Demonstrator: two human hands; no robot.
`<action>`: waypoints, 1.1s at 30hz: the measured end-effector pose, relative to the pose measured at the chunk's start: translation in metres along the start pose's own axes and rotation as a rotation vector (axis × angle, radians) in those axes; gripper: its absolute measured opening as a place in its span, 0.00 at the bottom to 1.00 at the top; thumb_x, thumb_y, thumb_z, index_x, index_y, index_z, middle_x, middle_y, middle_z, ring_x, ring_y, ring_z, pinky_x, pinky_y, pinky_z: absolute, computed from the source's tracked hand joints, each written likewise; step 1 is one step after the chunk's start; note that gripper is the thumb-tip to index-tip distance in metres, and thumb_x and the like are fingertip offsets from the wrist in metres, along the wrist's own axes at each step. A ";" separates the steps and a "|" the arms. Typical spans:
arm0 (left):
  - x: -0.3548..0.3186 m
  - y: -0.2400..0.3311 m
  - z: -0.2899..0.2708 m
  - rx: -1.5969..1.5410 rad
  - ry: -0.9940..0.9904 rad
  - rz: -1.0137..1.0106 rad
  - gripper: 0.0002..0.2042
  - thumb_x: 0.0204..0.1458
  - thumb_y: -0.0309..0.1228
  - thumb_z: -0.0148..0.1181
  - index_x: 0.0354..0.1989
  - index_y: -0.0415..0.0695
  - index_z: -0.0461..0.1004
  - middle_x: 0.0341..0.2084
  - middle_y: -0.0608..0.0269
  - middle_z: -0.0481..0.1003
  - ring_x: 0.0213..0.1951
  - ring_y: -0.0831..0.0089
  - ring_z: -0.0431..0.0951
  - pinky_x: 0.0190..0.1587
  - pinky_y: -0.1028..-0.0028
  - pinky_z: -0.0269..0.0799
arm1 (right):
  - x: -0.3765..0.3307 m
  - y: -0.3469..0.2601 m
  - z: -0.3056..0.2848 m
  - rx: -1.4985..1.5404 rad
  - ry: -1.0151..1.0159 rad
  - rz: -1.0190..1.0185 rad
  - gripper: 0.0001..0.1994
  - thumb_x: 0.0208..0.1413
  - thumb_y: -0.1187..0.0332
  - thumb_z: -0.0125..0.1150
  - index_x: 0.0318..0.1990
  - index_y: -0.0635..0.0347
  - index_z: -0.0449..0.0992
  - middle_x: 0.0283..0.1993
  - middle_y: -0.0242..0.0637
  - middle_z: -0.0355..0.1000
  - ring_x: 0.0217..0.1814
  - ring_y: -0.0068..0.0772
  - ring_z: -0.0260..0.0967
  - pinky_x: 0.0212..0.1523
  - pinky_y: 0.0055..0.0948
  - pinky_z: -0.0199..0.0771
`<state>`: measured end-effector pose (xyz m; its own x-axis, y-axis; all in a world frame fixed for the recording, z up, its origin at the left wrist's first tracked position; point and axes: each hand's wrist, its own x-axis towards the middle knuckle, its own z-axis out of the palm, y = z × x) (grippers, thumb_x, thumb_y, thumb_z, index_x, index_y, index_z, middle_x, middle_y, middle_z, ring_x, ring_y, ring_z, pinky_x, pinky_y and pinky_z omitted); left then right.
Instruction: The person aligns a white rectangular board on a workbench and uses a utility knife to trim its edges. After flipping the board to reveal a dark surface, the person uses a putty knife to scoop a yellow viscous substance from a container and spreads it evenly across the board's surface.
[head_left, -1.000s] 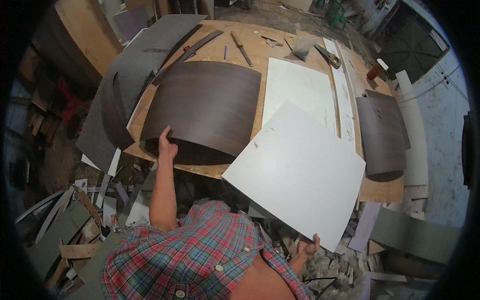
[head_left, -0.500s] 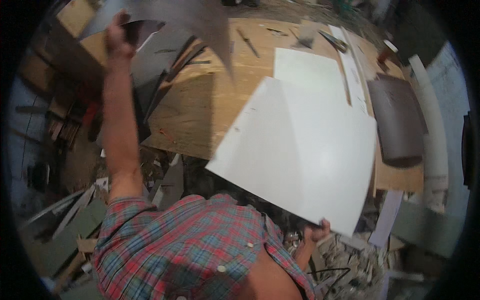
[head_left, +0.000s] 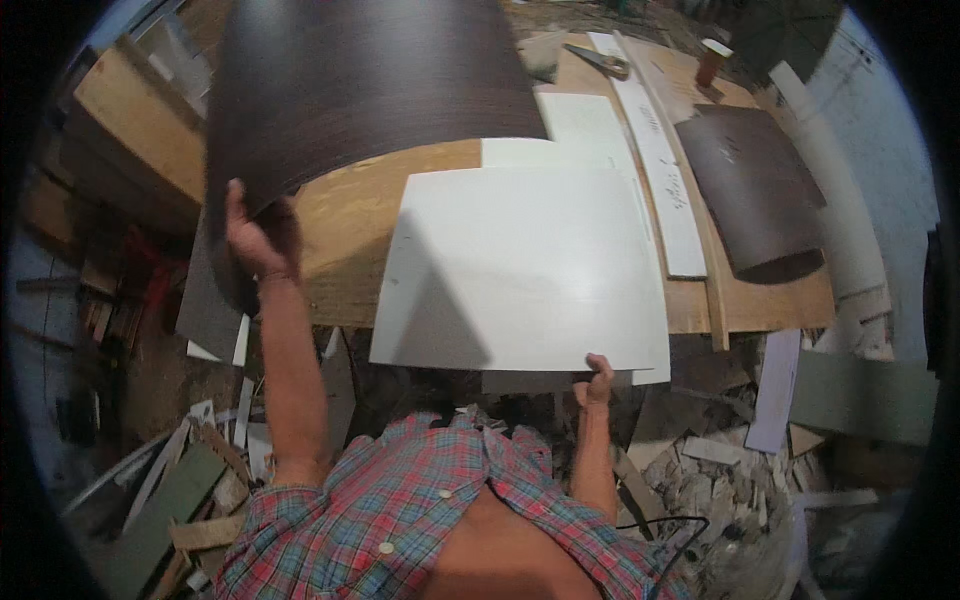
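Note:
A large dark brown wood-grain laminate sheet (head_left: 370,80) bows over the far left of the plywood worktable. My left hand (head_left: 262,238) grips its near left edge, with the thumb on one face and the fingers partly hidden behind. A white laminate sheet (head_left: 540,270) covers the middle of the table, its near edge reaching past the table's front. At that near edge, my right hand (head_left: 596,382) pinches the sheet toward its right corner. Another pale sheet (head_left: 580,115) lies partly under the white one.
On the plywood worktable (head_left: 345,270), a white strip (head_left: 655,150) lies beside a narrow wooden batten (head_left: 716,310). A curled brown sheet (head_left: 755,190) rests at the right. Farther back are a metal-bladed tool (head_left: 600,62) and a reddish-brown container (head_left: 712,65). Scraps (head_left: 710,490) litter the floor.
The dark sheet has come down and toward the right in my left hand. The white sheet has turned straighter to the table and shifted left, my right hand still at its near edge.

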<state>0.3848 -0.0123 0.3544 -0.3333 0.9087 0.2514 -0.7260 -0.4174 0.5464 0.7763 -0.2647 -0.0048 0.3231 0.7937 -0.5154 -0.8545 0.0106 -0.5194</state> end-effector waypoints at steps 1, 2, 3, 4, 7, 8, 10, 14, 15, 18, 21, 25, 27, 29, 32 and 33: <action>-0.004 -0.004 -0.005 0.000 -0.004 -0.028 0.14 0.62 0.35 0.58 0.50 0.39 0.75 0.41 0.60 0.80 0.41 0.66 0.81 0.46 0.67 0.80 | 0.005 -0.010 -0.016 -0.099 0.094 0.044 0.09 0.54 0.62 0.63 0.28 0.55 0.75 0.31 0.30 0.70 0.38 0.28 0.69 0.39 0.33 0.73; -0.008 -0.008 -0.011 -0.001 -0.002 -0.055 0.15 0.61 0.36 0.58 0.50 0.39 0.74 0.42 0.60 0.80 0.42 0.66 0.81 0.46 0.66 0.80 | 0.000 -0.015 -0.019 -0.269 0.115 0.090 0.12 0.56 0.59 0.63 0.29 0.57 0.75 0.31 0.31 0.71 0.36 0.27 0.71 0.35 0.31 0.73; -0.012 -0.012 -0.016 -0.004 -0.002 -0.082 0.15 0.61 0.36 0.59 0.51 0.39 0.74 0.44 0.60 0.79 0.43 0.66 0.81 0.47 0.66 0.80 | -0.007 -0.017 -0.022 -0.439 0.130 0.146 0.14 0.58 0.56 0.63 0.31 0.58 0.76 0.31 0.33 0.72 0.34 0.27 0.72 0.32 0.30 0.74; -0.021 -0.012 -0.018 0.028 0.039 -0.116 0.16 0.61 0.36 0.60 0.51 0.39 0.74 0.44 0.61 0.79 0.45 0.66 0.80 0.50 0.66 0.78 | -0.029 -0.027 -0.010 -0.671 0.056 0.209 0.18 0.61 0.52 0.62 0.33 0.60 0.77 0.31 0.35 0.74 0.31 0.26 0.73 0.28 0.28 0.74; -0.055 -0.039 -0.015 0.084 0.107 -0.260 0.17 0.60 0.38 0.61 0.53 0.41 0.73 0.47 0.63 0.77 0.49 0.67 0.76 0.56 0.66 0.73 | -0.071 -0.063 0.007 -1.076 0.070 0.069 0.25 0.63 0.47 0.59 0.43 0.66 0.77 0.33 0.41 0.77 0.28 0.32 0.76 0.29 0.28 0.77; -0.067 -0.050 -0.026 0.129 0.141 -0.311 0.18 0.60 0.39 0.62 0.53 0.41 0.73 0.47 0.63 0.76 0.50 0.67 0.75 0.58 0.66 0.71 | -0.074 -0.067 0.001 -0.986 0.052 0.016 0.27 0.63 0.45 0.58 0.47 0.66 0.76 0.35 0.42 0.77 0.31 0.33 0.77 0.30 0.27 0.77; -0.096 -0.082 -0.058 0.000 0.133 -0.456 0.18 0.62 0.37 0.59 0.56 0.41 0.71 0.49 0.61 0.76 0.52 0.64 0.74 0.60 0.63 0.68 | -0.085 -0.066 0.027 -0.753 0.005 -0.108 0.31 0.64 0.43 0.55 0.57 0.65 0.71 0.44 0.45 0.76 0.41 0.37 0.77 0.35 0.28 0.80; -0.156 -0.132 -0.136 0.055 0.209 -0.794 0.21 0.61 0.42 0.62 0.56 0.44 0.69 0.50 0.64 0.73 0.51 0.69 0.74 0.56 0.68 0.70 | -0.063 -0.028 0.110 -0.447 -0.307 0.007 0.40 0.62 0.42 0.57 0.72 0.58 0.53 0.66 0.53 0.62 0.63 0.49 0.68 0.52 0.39 0.82; -0.167 -0.145 -0.158 0.049 0.183 -0.873 0.21 0.61 0.42 0.62 0.56 0.44 0.68 0.51 0.64 0.73 0.51 0.69 0.74 0.56 0.67 0.70 | -0.051 -0.005 0.112 -0.449 -0.262 0.023 0.39 0.62 0.42 0.57 0.71 0.58 0.54 0.65 0.50 0.63 0.61 0.49 0.69 0.53 0.44 0.81; -0.200 -0.148 -0.181 0.220 0.174 -1.056 0.20 0.63 0.43 0.58 0.59 0.45 0.69 0.52 0.63 0.73 0.50 0.71 0.76 0.51 0.68 0.77 | -0.034 0.035 0.141 -0.255 0.044 0.051 0.27 0.65 0.47 0.56 0.56 0.62 0.66 0.54 0.46 0.71 0.49 0.40 0.74 0.42 0.40 0.82; -0.214 -0.130 -0.214 0.255 -0.015 -1.504 0.21 0.65 0.43 0.55 0.59 0.43 0.69 0.49 0.58 0.75 0.49 0.70 0.78 0.50 0.66 0.78 | -0.016 0.066 0.102 -0.473 0.286 0.006 0.17 0.66 0.53 0.57 0.45 0.60 0.71 0.46 0.44 0.74 0.44 0.33 0.76 0.31 0.30 0.79; -0.200 -0.076 -0.218 0.767 -0.600 -1.558 0.20 0.65 0.39 0.54 0.59 0.40 0.72 0.49 0.54 0.77 0.48 0.66 0.79 0.48 0.67 0.78 | -0.049 0.038 0.088 -1.266 0.333 0.210 0.14 0.63 0.60 0.62 0.39 0.65 0.77 0.44 0.46 0.75 0.45 0.39 0.77 0.35 0.32 0.79; -0.182 -0.059 -0.227 1.219 -0.856 -0.967 0.19 0.61 0.34 0.56 0.59 0.39 0.72 0.53 0.54 0.76 0.51 0.59 0.78 0.52 0.62 0.75 | -0.062 0.054 0.094 -1.636 0.198 -0.367 0.15 0.61 0.60 0.62 0.44 0.66 0.77 0.47 0.50 0.75 0.50 0.47 0.75 0.44 0.38 0.77; -0.168 -0.057 -0.235 1.473 -0.936 -0.409 0.23 0.58 0.35 0.57 0.61 0.40 0.70 0.61 0.52 0.70 0.62 0.50 0.69 0.64 0.56 0.63 | -0.080 0.076 0.135 -1.812 -0.011 -0.698 0.21 0.58 0.61 0.62 0.55 0.66 0.74 0.53 0.56 0.73 0.58 0.58 0.69 0.60 0.45 0.67; -0.165 -0.075 -0.249 1.646 -1.260 -0.144 0.28 0.59 0.41 0.56 0.65 0.40 0.66 0.66 0.51 0.65 0.67 0.51 0.62 0.67 0.53 0.58 | -0.079 0.126 0.175 -2.018 -0.243 -0.745 0.27 0.59 0.57 0.60 0.61 0.65 0.69 0.53 0.56 0.71 0.59 0.54 0.67 0.59 0.50 0.65; -0.171 -0.078 -0.261 1.704 -1.356 -0.196 0.31 0.58 0.42 0.58 0.68 0.39 0.62 0.67 0.51 0.62 0.69 0.51 0.59 0.69 0.52 0.55 | -0.089 0.132 0.178 -2.089 -0.238 -0.558 0.27 0.59 0.57 0.61 0.61 0.64 0.70 0.50 0.53 0.72 0.55 0.53 0.68 0.54 0.48 0.66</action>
<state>0.3418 -0.1355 0.0603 0.7177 0.6949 -0.0448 0.6443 -0.6383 0.4212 0.5622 -0.2257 0.0938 0.1297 0.9861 -0.1041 0.8947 -0.1616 -0.4165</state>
